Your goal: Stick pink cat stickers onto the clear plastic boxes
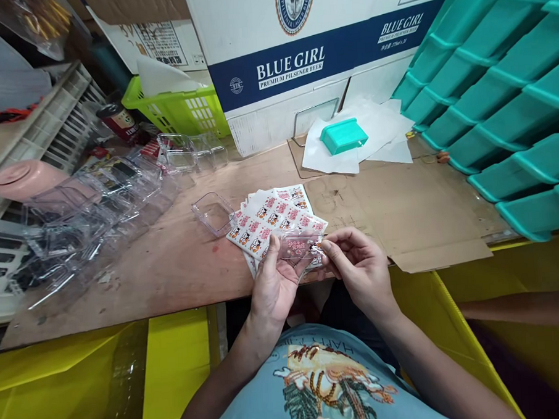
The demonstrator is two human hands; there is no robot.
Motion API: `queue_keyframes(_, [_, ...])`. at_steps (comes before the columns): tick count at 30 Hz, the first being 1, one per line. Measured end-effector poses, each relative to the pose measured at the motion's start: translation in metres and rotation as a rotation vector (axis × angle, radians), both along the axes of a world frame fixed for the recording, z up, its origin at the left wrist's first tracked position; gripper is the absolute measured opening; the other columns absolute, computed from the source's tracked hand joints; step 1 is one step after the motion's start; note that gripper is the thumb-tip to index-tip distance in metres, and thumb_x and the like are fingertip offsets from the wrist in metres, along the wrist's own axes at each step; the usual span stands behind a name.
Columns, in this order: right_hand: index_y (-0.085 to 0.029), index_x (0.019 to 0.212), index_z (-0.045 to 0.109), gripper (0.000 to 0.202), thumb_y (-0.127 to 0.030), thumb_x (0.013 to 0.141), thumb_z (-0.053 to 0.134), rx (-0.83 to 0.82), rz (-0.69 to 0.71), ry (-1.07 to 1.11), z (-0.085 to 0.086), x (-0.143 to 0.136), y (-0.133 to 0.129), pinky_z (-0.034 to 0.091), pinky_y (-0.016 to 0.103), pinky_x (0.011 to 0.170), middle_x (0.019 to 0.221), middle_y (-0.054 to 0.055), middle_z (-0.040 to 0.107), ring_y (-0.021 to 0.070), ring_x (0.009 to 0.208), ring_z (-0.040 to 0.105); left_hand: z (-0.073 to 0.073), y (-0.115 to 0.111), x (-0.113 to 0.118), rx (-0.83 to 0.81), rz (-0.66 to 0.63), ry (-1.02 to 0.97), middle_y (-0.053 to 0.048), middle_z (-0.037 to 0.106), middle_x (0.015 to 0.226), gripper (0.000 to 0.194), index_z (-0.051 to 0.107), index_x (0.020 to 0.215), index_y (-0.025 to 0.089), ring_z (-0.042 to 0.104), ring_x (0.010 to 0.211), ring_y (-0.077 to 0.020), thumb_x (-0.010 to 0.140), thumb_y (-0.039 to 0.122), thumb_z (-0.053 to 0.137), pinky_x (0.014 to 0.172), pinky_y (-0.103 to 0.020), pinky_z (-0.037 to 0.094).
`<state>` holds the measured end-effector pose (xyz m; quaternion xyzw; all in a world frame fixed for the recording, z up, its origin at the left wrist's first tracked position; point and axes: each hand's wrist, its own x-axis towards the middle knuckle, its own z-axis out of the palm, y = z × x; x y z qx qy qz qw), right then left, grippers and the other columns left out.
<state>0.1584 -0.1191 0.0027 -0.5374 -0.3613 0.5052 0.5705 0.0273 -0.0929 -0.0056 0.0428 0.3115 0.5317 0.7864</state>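
Observation:
My left hand (274, 288) is closed round the left end of a small clear plastic box (290, 238), held just above the table's front edge. Pink lettering and a cartoon figure show on or through its face. At the box's right end, the thumb and fingers of my right hand (366, 273) pinch its edge beside the cartoon figure; whether they also hold a sticker is hard to see. Fanned sheets of stickers (275, 213), printed with pink words and orange-and-white cartoon figures, lie just beyond my hands. Touching their left corner is another open clear box (213, 213).
Clear plastic boxes (107, 198) are heaped at left, near a pink container (32, 180) and a green basket (177, 109). A beer carton (292, 67) stands behind. Teal trays (511, 119) are stacked right; one teal tray (344, 135) sits on white paper. Another person's arm (525, 309) shows at right.

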Motion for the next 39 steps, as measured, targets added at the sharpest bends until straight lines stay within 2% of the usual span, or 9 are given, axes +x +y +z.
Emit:
queue_keyframes(8, [-0.02, 0.081, 0.059, 0.027, -0.042, 0.079, 0.076, -0.014, -0.001, -0.025, -0.004, 0.001, 0.002, 0.055, 0.021, 0.047, 0.067, -0.002, 0.059, 0.0105, 0.054, 0.056, -0.003, 0.0, 0.0, 0.016, -0.014, 0.028, -0.01, 0.075, 0.107, 0.025, 0.07, 0.103, 0.017, 0.071, 0.1, -0.0221, 0.095, 0.035, 0.055, 0.094, -0.039, 0.055])
queue_keyframes(16, [-0.021, 0.081, 0.059, 0.024, -0.04, 0.081, 0.073, 0.015, 0.005, -0.047, -0.004, 0.001, 0.003, 0.053, 0.021, 0.046, 0.068, -0.002, 0.059, 0.0098, 0.053, 0.056, -0.002, 0.001, -0.002, 0.002, -0.025, 0.017, -0.009, 0.075, 0.104, 0.025, 0.07, 0.097, 0.016, 0.072, 0.094, -0.0195, 0.097, 0.033, 0.051, 0.084, -0.033, 0.059])
queue_keyframes(21, [-0.022, 0.092, 0.064, 0.003, -0.023, 0.09, 0.062, 0.282, -0.002, -0.547, 0.001, 0.001, -0.011, 0.051, 0.024, 0.054, 0.076, 0.001, 0.063, 0.012, 0.058, 0.059, 0.0, -0.002, 0.0, 0.064, -0.038, 0.024, -0.009, 0.075, 0.105, 0.027, 0.071, 0.1, 0.017, 0.071, 0.099, -0.0205, 0.097, 0.034, 0.051, 0.084, -0.032, 0.058])
queue_keyframes(23, [-0.024, 0.096, 0.064, 0.011, -0.016, 0.089, 0.06, 0.401, 0.016, -0.738, 0.004, 0.001, -0.015, 0.051, 0.025, 0.056, 0.077, 0.001, 0.065, 0.0126, 0.059, 0.06, 0.0, -0.002, 0.001, 0.057, -0.05, 0.041, -0.009, 0.075, 0.107, 0.027, 0.071, 0.103, 0.017, 0.071, 0.097, -0.02, 0.096, 0.035, 0.052, 0.081, -0.029, 0.058])
queue_keyframes(26, [-0.025, 0.099, 0.062, 0.015, -0.013, 0.09, 0.057, 0.461, 0.01, -0.826, 0.006, 0.002, -0.016, 0.051, 0.025, 0.054, 0.076, 0.001, 0.066, 0.0127, 0.057, 0.06, 0.0, -0.002, 0.002, 0.041, -0.038, 0.052, -0.008, 0.074, 0.108, 0.026, 0.07, 0.106, 0.018, 0.071, 0.099, -0.0206, 0.096, 0.034, 0.053, 0.083, -0.03, 0.058])
queue_keyframes(30, [-0.024, 0.105, 0.063, 0.022, -0.009, 0.09, 0.055, 0.52, 0.024, -0.923, 0.003, 0.007, -0.01, 0.054, 0.025, 0.065, 0.089, 0.004, 0.072, 0.0148, 0.071, 0.067, -0.001, 0.0, 0.002, 0.063, -0.029, 0.022, -0.01, 0.075, 0.107, 0.027, 0.07, 0.106, 0.016, 0.07, 0.101, -0.0213, 0.097, 0.034, 0.052, 0.091, -0.036, 0.057])
queue_keyframes(33, [-0.022, 0.108, 0.065, 0.019, -0.016, 0.092, 0.057, 0.408, 0.012, -0.9, -0.001, 0.011, -0.005, 0.055, 0.027, 0.067, 0.088, 0.005, 0.072, 0.0149, 0.07, 0.067, -0.002, 0.0, 0.001, 0.044, -0.006, 0.014, -0.009, 0.075, 0.106, 0.025, 0.071, 0.103, 0.017, 0.07, 0.102, -0.0212, 0.096, 0.033, 0.052, 0.096, -0.04, 0.055])
queue_keyframes(37, [-0.018, 0.127, 0.06, 0.037, -0.026, 0.091, 0.061, 0.204, 0.034, -0.754, -0.006, 0.017, 0.001, 0.055, 0.027, 0.06, 0.08, 0.004, 0.071, 0.0145, 0.063, 0.064, -0.002, 0.0, 0.001, 0.04, -0.035, 0.019, -0.009, 0.075, 0.107, 0.026, 0.07, 0.107, 0.018, 0.069, 0.105, -0.0238, 0.096, 0.034, 0.053, 0.096, -0.043, 0.054])
queue_keyframes(39, [-0.017, 0.116, 0.066, 0.027, -0.027, 0.091, 0.061, 0.186, 0.056, -0.737, -0.005, 0.018, 0.002, 0.054, 0.026, 0.057, 0.079, 0.004, 0.071, 0.0145, 0.062, 0.065, -0.002, 0.0, 0.001, 0.035, -0.023, 0.026, -0.009, 0.075, 0.107, 0.025, 0.07, 0.106, 0.019, 0.07, 0.104, -0.0228, 0.096, 0.033, 0.053, 0.095, -0.042, 0.055])
